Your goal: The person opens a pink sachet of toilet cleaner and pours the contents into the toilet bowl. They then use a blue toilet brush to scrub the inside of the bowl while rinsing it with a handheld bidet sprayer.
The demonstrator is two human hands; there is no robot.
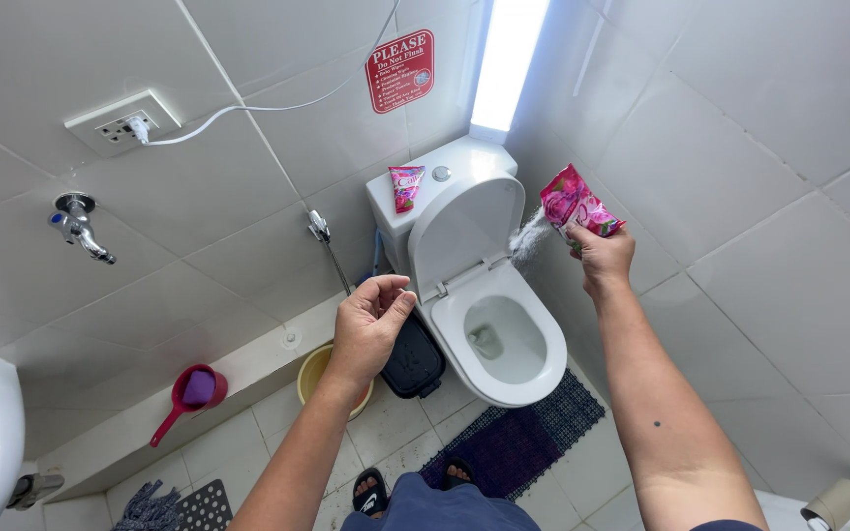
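- Powder [528,241] streams from the pink packet [578,206], which our right hand [600,258] holds tipped with its open corner pointing down and left, so the grains fall toward the toilet bowl [504,339].
- Our right fingers are clamped around the packet's lower end, thumb on one side and the rest wrapped behind, which keeps the mouth aimed while it empties.
- We hold the packet high, above the rim and just right of the raised lid [464,231]; the seat looks lowered onto the bowl.
- Our left hand [371,320] hangs empty in front of the bowl's left side, fingers loosely curled and slightly apart, touching nothing; it seems kept out of the way of the falling powder.
- Beneath that hand a black bin [413,362] sits against the bowl, with a yellow bucket [315,372] just beside it.
- On the tank [435,182] a second, smaller pink packet [405,187] lies near the flush button.
- A purple mat [523,438] lies before the bowl, and our sandalled feet [371,492] stand at its near edge.
- A red dipper [187,393] lies by the left wall ledge, below the tap [79,224].
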